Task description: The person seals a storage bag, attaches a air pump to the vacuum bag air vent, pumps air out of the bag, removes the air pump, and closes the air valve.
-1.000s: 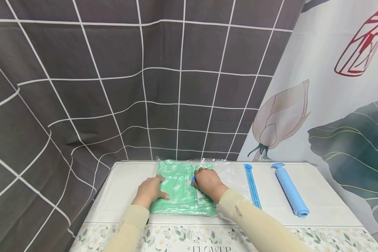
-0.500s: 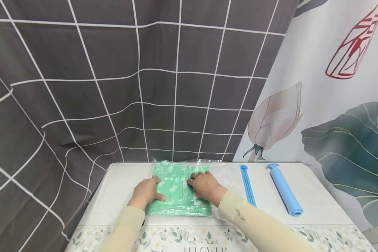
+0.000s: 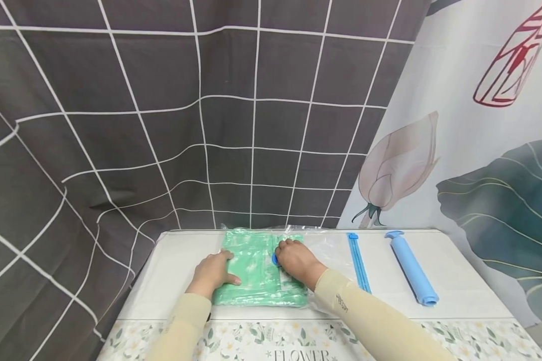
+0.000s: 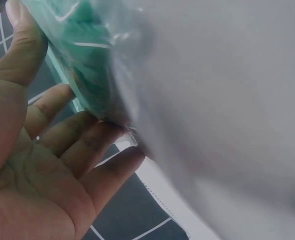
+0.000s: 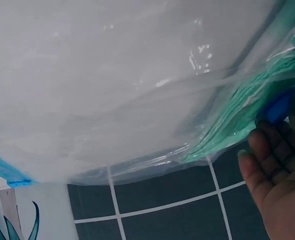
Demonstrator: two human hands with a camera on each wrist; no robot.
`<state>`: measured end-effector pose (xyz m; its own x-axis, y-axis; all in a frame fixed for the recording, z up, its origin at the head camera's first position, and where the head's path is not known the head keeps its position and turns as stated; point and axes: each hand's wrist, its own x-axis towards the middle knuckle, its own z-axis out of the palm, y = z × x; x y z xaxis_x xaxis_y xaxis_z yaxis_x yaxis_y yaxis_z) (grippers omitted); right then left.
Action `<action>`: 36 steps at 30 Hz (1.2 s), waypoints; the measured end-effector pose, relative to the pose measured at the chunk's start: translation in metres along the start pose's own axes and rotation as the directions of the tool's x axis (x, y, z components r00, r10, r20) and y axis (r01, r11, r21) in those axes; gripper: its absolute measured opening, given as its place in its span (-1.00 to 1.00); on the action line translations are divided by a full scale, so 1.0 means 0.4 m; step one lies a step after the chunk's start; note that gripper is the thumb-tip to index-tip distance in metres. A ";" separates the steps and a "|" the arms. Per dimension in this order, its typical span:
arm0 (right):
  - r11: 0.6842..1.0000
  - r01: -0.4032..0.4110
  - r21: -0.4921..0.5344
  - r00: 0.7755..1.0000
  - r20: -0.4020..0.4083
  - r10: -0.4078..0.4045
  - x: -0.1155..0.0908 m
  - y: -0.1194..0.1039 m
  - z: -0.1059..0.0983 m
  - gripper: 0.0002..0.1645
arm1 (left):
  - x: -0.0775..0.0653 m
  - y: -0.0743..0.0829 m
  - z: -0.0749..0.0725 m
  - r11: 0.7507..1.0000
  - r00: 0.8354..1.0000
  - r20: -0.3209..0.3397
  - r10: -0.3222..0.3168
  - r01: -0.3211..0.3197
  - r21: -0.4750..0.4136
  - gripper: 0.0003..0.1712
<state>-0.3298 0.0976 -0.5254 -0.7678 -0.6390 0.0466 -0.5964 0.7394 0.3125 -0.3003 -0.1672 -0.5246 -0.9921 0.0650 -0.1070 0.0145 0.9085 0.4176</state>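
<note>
A clear plastic vacuum storage bag (image 3: 331,249) lies flat on the table, with folded green cloth (image 3: 250,271) inside its left part. My left hand (image 3: 211,272) rests on the bag's left edge, fingers spread; the left wrist view shows its fingertips touching the plastic. At the bag's middle, my right hand (image 3: 299,260) pinches a round blue valve cap (image 3: 274,259). In the right wrist view the same cap (image 5: 278,107) sits between thumb and fingers, partly hidden by them. The bag's blue zip strip (image 3: 359,263) runs along its right end, with a slider at the far end.
To the right of the bag lies a light blue hand pump (image 3: 413,269). The white table (image 3: 460,281) has a floral band along its front. A dark gridded curtain (image 3: 226,125) hangs behind, and a flower-printed one (image 3: 402,165) at the right.
My right hand's fingers shift around the blue cap: it is more covered half a second ago and shows more now. My left hand stays on the bag; the head view moves slightly.
</note>
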 end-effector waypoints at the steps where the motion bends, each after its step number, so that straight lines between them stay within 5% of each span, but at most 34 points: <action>1: 1.000 -0.015 0.001 1.000 0.004 0.015 0.002 0.000 0.000 -0.68 | -0.001 0.002 -0.001 1.000 1.000 0.003 -0.002 0.002 -0.003 0.10; 6: 0.994 -0.104 0.045 0.995 0.006 0.104 0.002 0.004 0.008 -0.40 | -0.002 0.013 -0.003 1.000 1.000 0.011 0.001 -0.001 -0.015 0.11; 12: 0.974 -0.182 0.138 0.982 0.078 0.172 -0.009 0.026 0.015 -0.28 | 0.003 0.013 0.003 1.000 1.000 0.015 0.010 -0.009 -0.029 0.11; 15: 0.978 -0.139 0.155 0.988 0.088 0.127 -0.019 0.042 0.004 -0.34 | 0.004 0.002 0.007 1.000 1.000 0.009 0.015 -0.014 -0.024 0.11; 19: 0.993 0.019 0.115 1.000 0.011 -0.020 -0.028 0.057 -0.005 -0.62 | 0.007 -0.013 0.005 1.000 1.000 -0.007 0.024 -0.024 -0.011 0.11; 22: 0.993 0.101 0.054 0.995 -0.019 -0.100 -0.030 0.060 -0.004 -0.65 | 0.009 -0.016 0.000 0.999 1.000 -0.001 0.030 -0.030 -0.015 0.11; 36: 0.989 0.104 -0.107 0.995 0.014 -0.103 -0.001 0.040 0.008 -0.73 | 0.013 -0.020 0.005 0.999 1.000 0.003 0.022 -0.022 -0.023 0.11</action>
<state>-0.3401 0.1104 -0.5235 -0.7059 -0.7083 0.0006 -0.6440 0.6422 0.4158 -0.3053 -0.1733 -0.5301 -0.9912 0.0862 -0.1002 0.0334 0.8969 0.4409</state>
